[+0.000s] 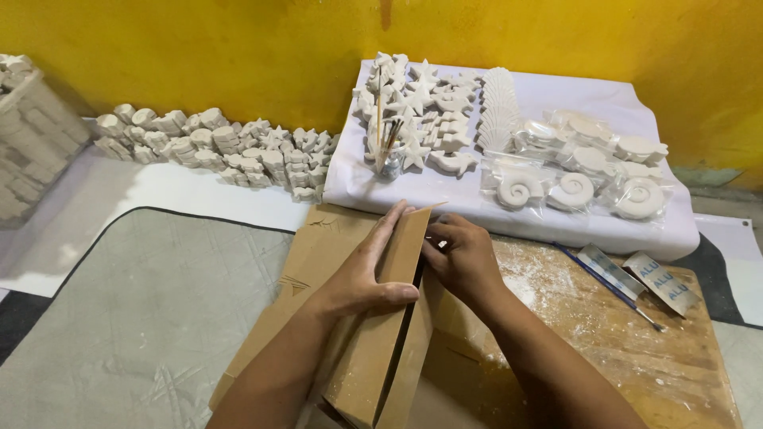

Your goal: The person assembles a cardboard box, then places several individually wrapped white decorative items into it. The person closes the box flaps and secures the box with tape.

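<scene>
A brown cardboard box stands folded on a dusty wooden board in front of me. My left hand grips its upright flap, fingers flat on the outer face and thumb hooked over the edge. My right hand presses against the same flap from the other side, fingers curled at its top edge. Another cardboard panel lies flat under the box to the left.
White plaster starfish, shells and seahorses cover a white cloth behind the box, some in clear bags. A jar of brushes stands there. More white casts line the yellow wall. A blue brush and paper strips lie on the board.
</scene>
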